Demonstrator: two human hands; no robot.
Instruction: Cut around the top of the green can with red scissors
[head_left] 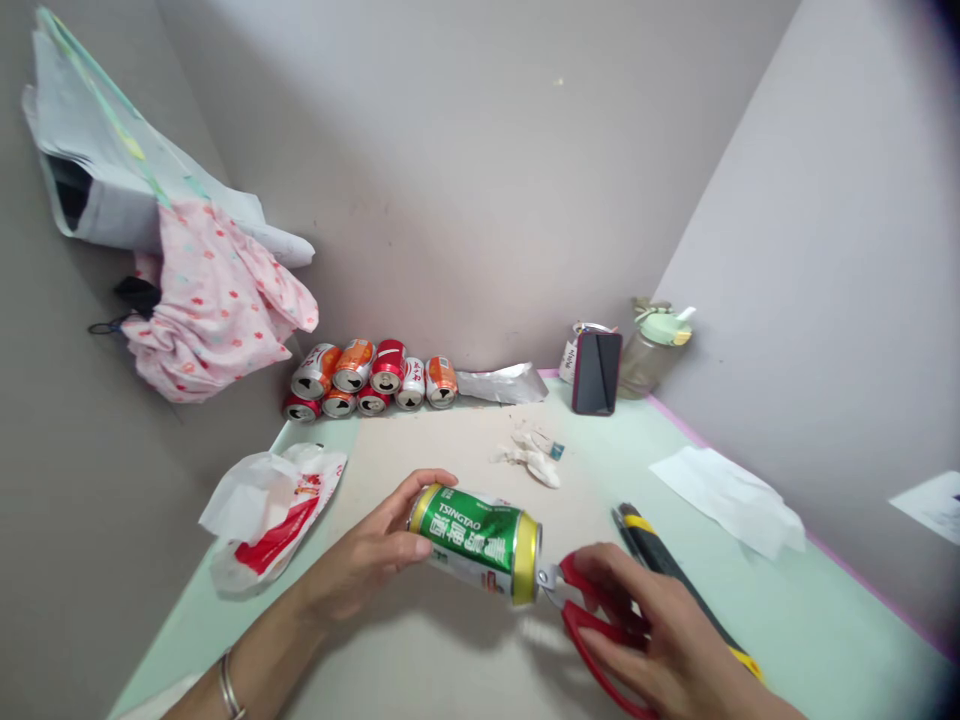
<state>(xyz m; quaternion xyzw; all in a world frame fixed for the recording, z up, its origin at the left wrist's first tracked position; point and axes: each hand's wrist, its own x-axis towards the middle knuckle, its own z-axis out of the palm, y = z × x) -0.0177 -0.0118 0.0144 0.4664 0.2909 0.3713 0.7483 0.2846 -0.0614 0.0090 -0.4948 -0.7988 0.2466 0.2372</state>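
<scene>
A green, white and yellow Tsingtao beer can [472, 535] lies on its side in the air above the table. My left hand [379, 535] is wrapped round one end of it, thumb in front and fingers behind. In my right hand [652, 620] is a pair of red-handled scissors [574, 610], fingers through the loops. The scissors' blades reach the can's right end; their tips are hidden by the can, so I cannot tell whether they are inside it. The handles are spread apart.
Several empty cans [375, 375] are stacked at the back left beside a cut metal sheet [504, 384]. A phone [596, 372] and a bottle [652, 350] stand at the back right. A black-and-yellow utility knife [682, 590], crumpled tissue [538, 465], white paper [727, 495] and a plastic bag [274, 515] lie around.
</scene>
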